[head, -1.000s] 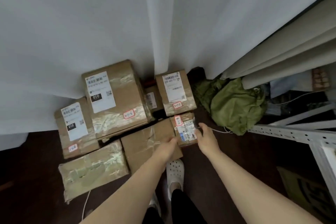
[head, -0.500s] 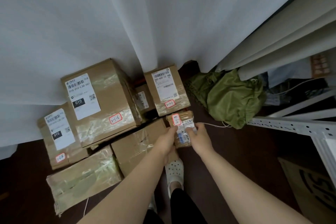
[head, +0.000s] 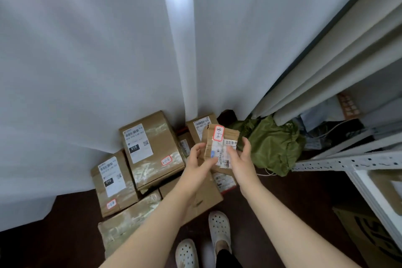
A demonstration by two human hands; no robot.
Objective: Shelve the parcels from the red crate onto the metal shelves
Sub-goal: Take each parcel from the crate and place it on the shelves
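I hold a small brown parcel (head: 220, 140) with a red-edged tag reading 3-1-8 up in front of me, above the pile. My left hand (head: 199, 160) grips its left edge and my right hand (head: 242, 156) grips its right side, thumb over the white label. Below on the dark floor lie several taped cardboard parcels: a large one tagged 3-1-6 (head: 152, 150), another with a 010 label (head: 113, 183), a flat one (head: 128, 222) and one against the curtain (head: 199, 125). The white metal shelf frame (head: 348, 163) stands at the right. No red crate shows.
A white curtain (head: 108, 50) hangs behind the pile. A crumpled green bag (head: 274, 148) lies by the shelf foot. A printed cardboard box (head: 369, 230) sits at the lower right. My feet in white clogs (head: 218, 227) stand just before the parcels.
The small parcel has been lifted off the pile and raised toward me, both hands holding it. The view has tilted upward.
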